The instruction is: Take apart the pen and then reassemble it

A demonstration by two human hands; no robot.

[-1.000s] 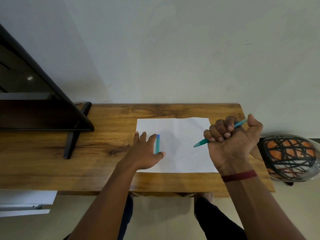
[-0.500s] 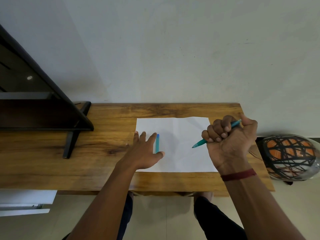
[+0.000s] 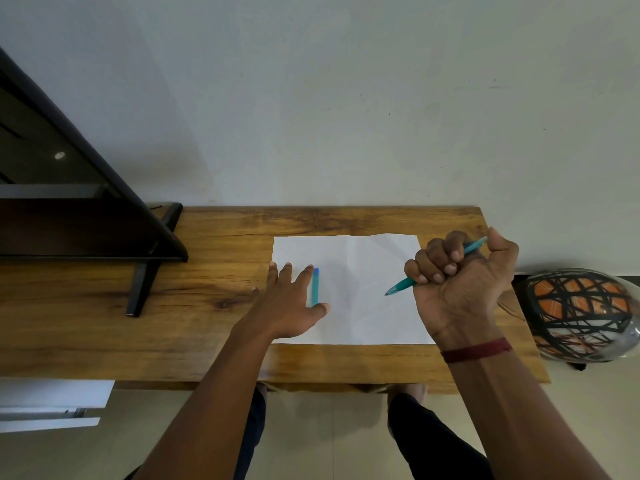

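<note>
Two hands are over the paper [image 3: 363,268]: the left hand [image 3: 291,303] lies flat, cap [image 3: 315,287] between forefinger and thumb; the right hand [image 3: 457,289] fists the pen [image 3: 401,286]. A screen [image 3: 69,223] stands left on the tabletop [image 3: 207,306]; a helmet [image 3: 581,313] sits beyond its right edge.

You seem to be in a room at home: a long brown wooden table [image 3: 207,358] against a plain pale wall [image 3: 346,98], a black flat-screen television [image 3: 52,220] at its left end, and an orange-and-black helmet [image 3: 581,317] just off its right edge.

wooden table [image 3: 346,221] has a white paper sheet [image 3: 363,306] (creased) flat on it, black stand foot [image 3: 142,289] sits further left
</note>
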